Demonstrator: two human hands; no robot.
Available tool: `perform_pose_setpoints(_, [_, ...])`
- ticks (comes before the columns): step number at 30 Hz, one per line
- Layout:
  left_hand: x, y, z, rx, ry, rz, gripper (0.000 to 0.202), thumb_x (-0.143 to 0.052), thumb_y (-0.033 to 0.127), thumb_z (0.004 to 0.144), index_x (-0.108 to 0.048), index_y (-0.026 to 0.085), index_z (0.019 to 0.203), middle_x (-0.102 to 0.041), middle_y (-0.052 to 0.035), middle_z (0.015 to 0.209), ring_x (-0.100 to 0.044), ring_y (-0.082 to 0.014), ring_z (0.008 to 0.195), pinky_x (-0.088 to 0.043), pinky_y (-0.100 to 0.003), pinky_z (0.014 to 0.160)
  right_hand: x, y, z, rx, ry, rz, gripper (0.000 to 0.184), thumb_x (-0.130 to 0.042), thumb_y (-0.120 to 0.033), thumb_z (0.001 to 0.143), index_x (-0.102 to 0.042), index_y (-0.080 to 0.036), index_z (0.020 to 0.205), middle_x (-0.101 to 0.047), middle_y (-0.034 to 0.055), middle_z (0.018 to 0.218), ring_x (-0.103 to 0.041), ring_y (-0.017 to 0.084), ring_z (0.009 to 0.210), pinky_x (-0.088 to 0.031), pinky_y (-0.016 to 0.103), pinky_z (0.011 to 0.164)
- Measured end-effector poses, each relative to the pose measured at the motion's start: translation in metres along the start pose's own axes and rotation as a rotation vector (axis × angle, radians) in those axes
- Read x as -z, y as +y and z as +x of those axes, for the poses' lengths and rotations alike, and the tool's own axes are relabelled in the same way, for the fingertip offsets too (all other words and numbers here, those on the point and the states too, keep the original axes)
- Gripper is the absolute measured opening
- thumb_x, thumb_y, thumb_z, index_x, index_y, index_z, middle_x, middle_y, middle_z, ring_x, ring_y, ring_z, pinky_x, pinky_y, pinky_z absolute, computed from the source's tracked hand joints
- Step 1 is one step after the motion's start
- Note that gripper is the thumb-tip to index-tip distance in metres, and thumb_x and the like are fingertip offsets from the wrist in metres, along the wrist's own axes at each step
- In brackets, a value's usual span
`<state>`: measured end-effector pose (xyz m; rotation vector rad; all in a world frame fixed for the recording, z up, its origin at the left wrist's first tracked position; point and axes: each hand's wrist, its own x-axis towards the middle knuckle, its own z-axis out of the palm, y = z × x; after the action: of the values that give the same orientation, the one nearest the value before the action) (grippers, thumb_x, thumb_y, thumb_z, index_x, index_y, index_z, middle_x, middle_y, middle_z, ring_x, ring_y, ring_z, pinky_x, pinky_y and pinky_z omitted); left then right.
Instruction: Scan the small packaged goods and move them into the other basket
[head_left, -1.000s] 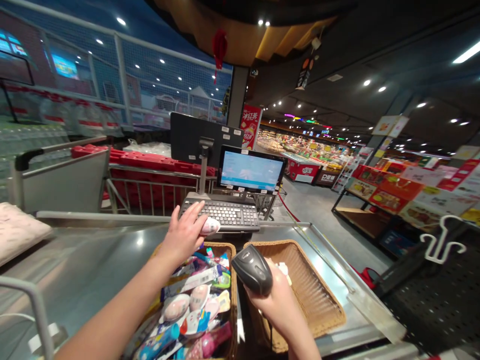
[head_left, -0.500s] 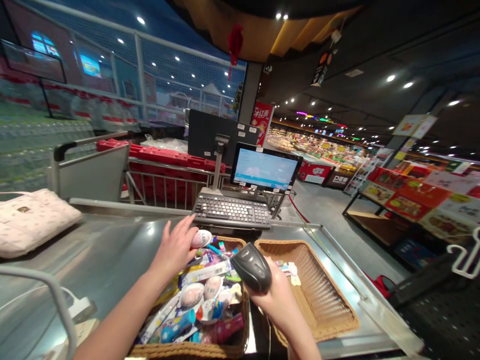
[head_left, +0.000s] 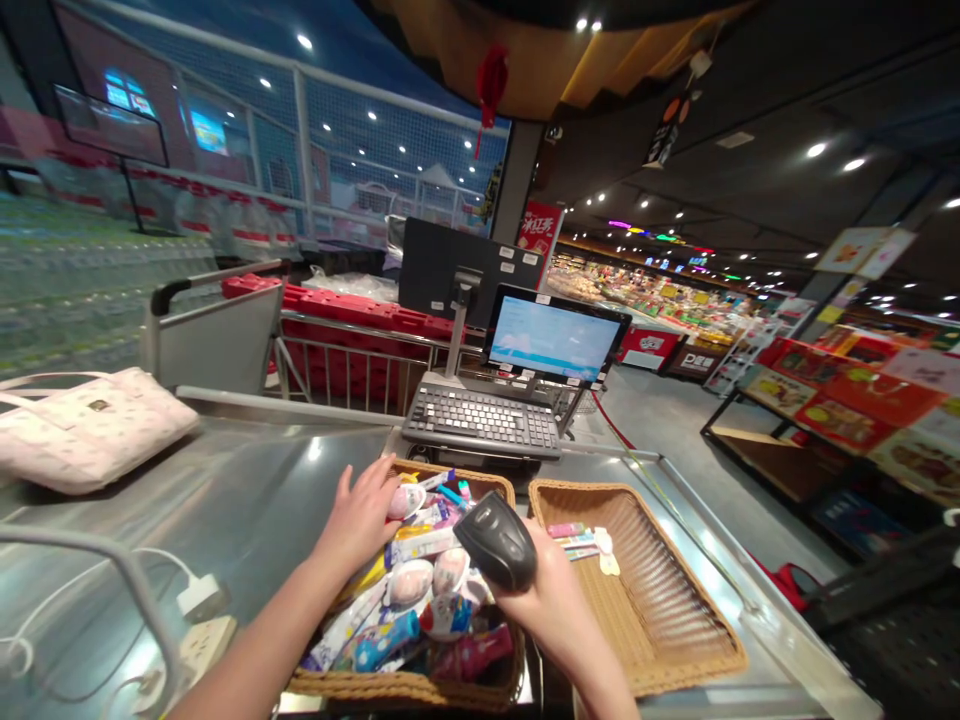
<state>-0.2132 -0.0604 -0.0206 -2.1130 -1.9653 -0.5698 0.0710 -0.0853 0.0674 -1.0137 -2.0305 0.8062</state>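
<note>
My left hand (head_left: 366,508) is at the far left rim of the left wicker basket (head_left: 405,688). Its fingers rest around a white and pink egg-shaped pack (head_left: 407,501), whose left side they hide. Wrapped around the handle of a black handheld barcode scanner (head_left: 496,540) is my right hand (head_left: 546,580), above the gap between the two baskets. Small bright packs fill the left basket, among them more egg-shaped packs (head_left: 410,582) and a blue dotted pack (head_left: 386,640). In the right wicker basket (head_left: 675,600) lie a few slim packs (head_left: 577,540).
Behind the baskets stand a keyboard (head_left: 484,415) and a lit screen (head_left: 555,335) on the metal counter (head_left: 277,480). A pale handbag (head_left: 97,425) sits at the left. Nearer me are a power strip (head_left: 199,650) with a white plug and a grey metal tube (head_left: 142,590).
My left hand has moved slightly left and down with the egg-shaped pack, which now sits lower in the basket. The scanner has shifted a little left. The whole view has swung slightly.
</note>
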Motion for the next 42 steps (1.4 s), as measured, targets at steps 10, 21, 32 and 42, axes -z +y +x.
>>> perform_pose_setpoints(10, [-0.010,-0.006,0.004,0.137,-0.256,-0.063,0.042,-0.058,0.030,0.081,-0.065,0.022,0.121,-0.041,-0.0143,0.154,-0.038,-0.0321,0.142,-0.019,-0.061,0.116,0.000,0.006,0.001,-0.054,0.023,-0.006,0.032,-0.070,-0.016,0.071,-0.067,-0.019,0.103,-0.072,0.0049,0.096,-0.066,0.023,0.087,-0.051,0.031,0.077])
perform_pose_setpoints(21, [-0.010,0.011,0.031,0.018,-0.089,-0.123,0.041,-0.046,0.044,0.091,-0.065,0.022,0.120,-0.047,-0.0147,0.150,-0.046,-0.0327,0.135,-0.030,-0.061,0.113,0.057,0.029,-0.009,-0.100,0.179,-0.101,0.015,-0.067,-0.021,0.072,-0.067,-0.017,0.087,-0.070,0.0053,0.084,-0.065,0.022,0.078,-0.051,0.030,0.072])
perform_pose_setpoints(32, [-0.051,0.177,0.102,-0.445,-0.018,-0.301,0.030,-0.058,0.035,0.087,-0.066,0.021,0.113,-0.042,-0.0152,0.152,-0.029,-0.0338,0.146,-0.025,-0.062,0.115,0.164,0.071,-0.055,-0.142,0.465,-0.268,0.012,-0.064,-0.030,0.074,-0.065,-0.018,0.078,-0.067,0.0037,0.074,-0.063,0.018,0.066,-0.052,0.028,0.063])
perform_pose_setpoints(42, [-0.144,0.328,0.151,-0.804,-0.335,-0.229,0.026,-0.049,0.025,0.091,-0.069,0.018,0.106,-0.041,-0.0151,0.154,-0.027,-0.0298,0.147,-0.021,-0.056,0.119,0.222,0.104,-0.084,-0.242,0.557,-0.236,0.015,-0.066,-0.025,0.073,-0.067,-0.019,0.087,-0.070,0.0023,0.079,-0.067,0.020,0.071,-0.056,0.029,0.068])
